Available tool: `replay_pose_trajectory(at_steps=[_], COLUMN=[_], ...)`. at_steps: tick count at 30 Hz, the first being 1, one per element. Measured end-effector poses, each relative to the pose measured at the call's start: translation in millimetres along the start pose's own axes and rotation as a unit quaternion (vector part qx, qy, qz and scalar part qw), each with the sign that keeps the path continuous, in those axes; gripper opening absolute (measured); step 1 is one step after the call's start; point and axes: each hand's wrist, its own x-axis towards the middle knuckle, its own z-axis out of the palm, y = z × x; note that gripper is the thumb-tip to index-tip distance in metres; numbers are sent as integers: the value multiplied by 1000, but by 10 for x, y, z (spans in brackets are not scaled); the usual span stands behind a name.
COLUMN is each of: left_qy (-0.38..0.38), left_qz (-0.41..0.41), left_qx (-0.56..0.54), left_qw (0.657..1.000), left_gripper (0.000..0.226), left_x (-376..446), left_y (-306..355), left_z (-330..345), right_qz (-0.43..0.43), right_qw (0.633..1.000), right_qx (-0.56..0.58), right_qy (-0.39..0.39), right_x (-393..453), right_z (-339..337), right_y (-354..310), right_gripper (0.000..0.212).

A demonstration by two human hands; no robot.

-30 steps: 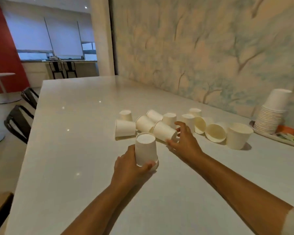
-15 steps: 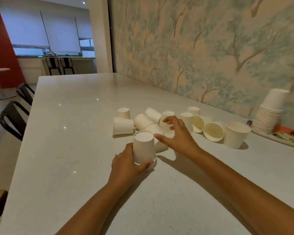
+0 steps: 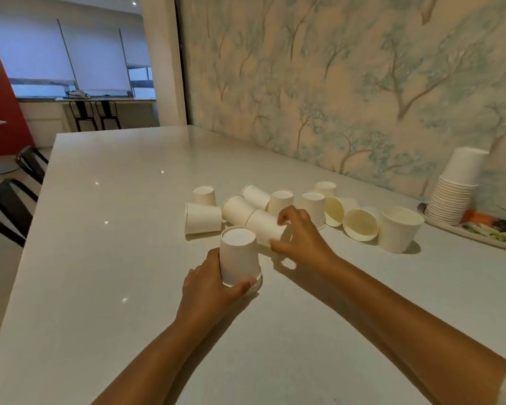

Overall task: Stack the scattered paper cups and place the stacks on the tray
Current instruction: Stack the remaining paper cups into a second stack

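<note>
My left hand (image 3: 208, 283) grips a short stack of upside-down white paper cups (image 3: 238, 258) standing on the white table (image 3: 100, 258). My right hand (image 3: 300, 235) closes around a cup lying on its side (image 3: 263, 226) just behind that stack. Several more white cups (image 3: 202, 219) are scattered behind, some upside down, some on their sides, one larger cup upright (image 3: 399, 229). A tall stack of cups (image 3: 456, 191) stands on the patterned tray (image 3: 485, 233) at the far right.
A wall with tree-patterned wallpaper (image 3: 348, 83) runs along the table's right side. Black chairs (image 3: 9, 209) stand at the table's left edge. Two stools (image 3: 95, 114) stand by a counter in the back room.
My right hand has pulled back from the farther cups and closed on the sideways cup next to the stack. My left hand has kept hold of the stack in place.
</note>
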Motion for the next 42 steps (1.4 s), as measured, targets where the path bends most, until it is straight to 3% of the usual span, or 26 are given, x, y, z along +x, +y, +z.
replay_pose_trajectory(at_steps=[4,7,17,26,32,35,38,40,42], left_qy=[3,-8,-18,-15,-32,-34,-31,-33,-36], left_qz=[14,13,24,20,36,38,40,32,27], left_qx=[3,15,21,29,58,39,39,37,37], left_qw=[1000,1000,999,999,997,998,998,998,998], left_gripper=[79,89,97,100,95,97,93,91,92], left_x=[4,12,34,32,29,21,17,17,19], left_y=[-12,1,-39,-13,-12,-27,-40,-33,-29], left_z=[-9,-23,23,21,9,9,11,16,21], right_qz=[36,2,-168,-184,-217,-197,-139,-65,22], right_qw=[981,965,982,980,971,970,987,992,970], right_qx=[182,260,70,48,-6,54,86,-32,-157], right_qy=[60,45,-44,-50,-105,-130,-1,107,184], right_x=[115,93,-224,-282,-345,-252,-65,64,140], right_z=[-444,-612,-484,-415,-121,-243,-466,-607,-757], right_y=[-50,-109,-475,-539,-508,-438,-244,9,309], right_gripper=[33,22,40,48,38,29,27,28,27])
